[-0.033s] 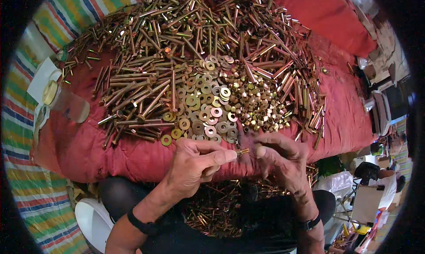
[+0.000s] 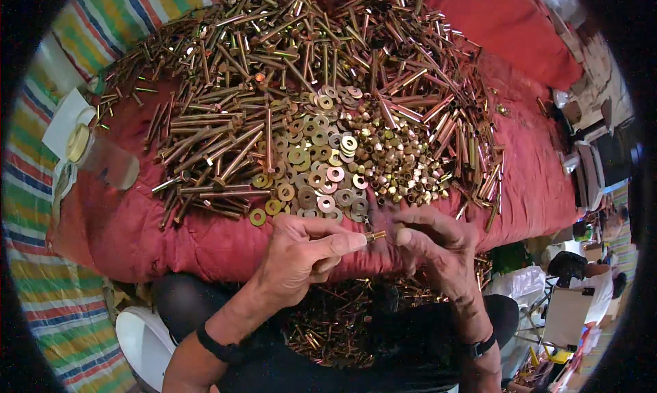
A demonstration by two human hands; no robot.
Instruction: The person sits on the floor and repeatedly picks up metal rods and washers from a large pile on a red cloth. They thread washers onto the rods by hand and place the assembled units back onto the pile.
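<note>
Between thumb and fingers, my left hand (image 2: 298, 256) pinches a brass-coloured bolt (image 2: 376, 235). Its threaded tip points right; the rest is hidden by the fingers. Just right of that tip, my right hand (image 2: 441, 249) is held with thumb and fingers apart, slightly smeared by motion, and I see nothing in its grip. Beyond both hands lie loose flat washers (image 2: 307, 199) in gold and grey tones. Small metal nuts or sleeves (image 2: 404, 163) are heaped to the right of the washers. Long hex-head bolts (image 2: 219, 136) are piled to the left.
Red padded cloth (image 2: 171, 246) lies under the hardware. More bolts form a heap (image 2: 301, 30) at the back and a stack (image 2: 465, 133) at right. A lidded clear jar (image 2: 113, 163) lies tipped at left. Another bolt pile (image 2: 328, 331) sits below, between my legs.
</note>
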